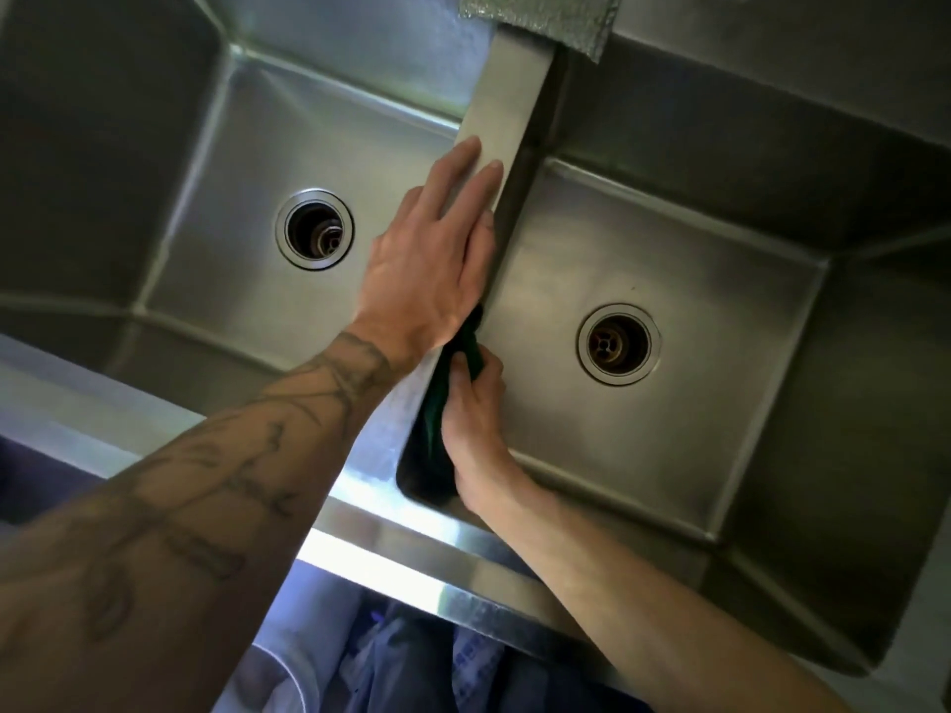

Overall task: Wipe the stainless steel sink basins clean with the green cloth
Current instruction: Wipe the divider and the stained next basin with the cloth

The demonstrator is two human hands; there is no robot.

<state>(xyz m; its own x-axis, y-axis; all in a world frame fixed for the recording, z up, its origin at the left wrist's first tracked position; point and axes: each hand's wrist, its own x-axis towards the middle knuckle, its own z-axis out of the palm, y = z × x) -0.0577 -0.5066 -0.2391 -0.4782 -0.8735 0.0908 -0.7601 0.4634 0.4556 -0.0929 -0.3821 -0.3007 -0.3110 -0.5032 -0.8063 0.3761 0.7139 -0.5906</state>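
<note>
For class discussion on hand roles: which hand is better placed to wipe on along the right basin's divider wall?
Right. The right hand already presses the green cloth against that wall; the left hand lies flat on the divider, empty.

Sink basins (669, 259): grey brushed steel, with darker shaded walls and paler reflective floors. Divider (509, 100) between the basins: light silver-grey on its top face. Drains (314, 230): bright chrome rings around dark openings; the right drain (617, 344) shows a brownish interior. Cloth (442, 403): dark green, almost black in its lower folds. Cloth at the far edge of the sink (545, 18): pale grey-green with a fine speckled weave. Front rim of the sink (391, 553): silver with a white-blue glare band. Left forearm (206, 481): dark line tattoos in a branching pattern. Right forearm (643, 599): no markings visible
</note>
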